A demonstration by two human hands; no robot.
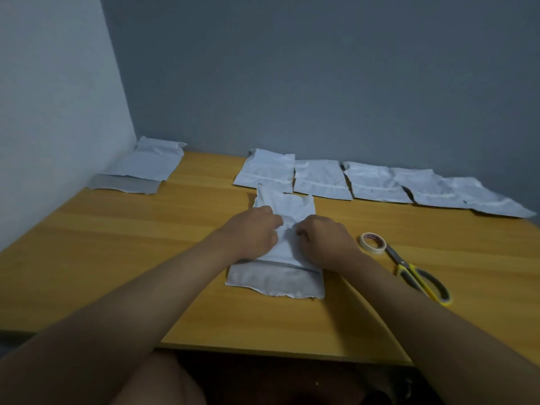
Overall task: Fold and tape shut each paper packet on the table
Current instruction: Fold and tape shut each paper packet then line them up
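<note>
A person sits at a wooden table (117, 258) with both arms stretched out over it. In the middle of the frame lies a white paper packet (285, 206), with a grey strip along its near end. The left hand (252, 229) rests on the packet, and its fingers are curled down onto the paper near the middle. The right hand (324, 238) is just beside it, also on the packet, with its fingers bent and pinching the paper. The two hands almost touch, and the paper is crumpled between them. Along the back of the table, in the upper right of the frame, a row of white packets (374, 182) lies flat, side by side and partly overlapping. One more packet (146, 168) lies alone in the upper left, close to the corner of the walls, with a grey strip at its near end. To the right of the hands sits a roll of tape (373, 242). Touching it is a pair of scissors (418, 276) with yellow and grey handles, pointing toward the tape.
</note>
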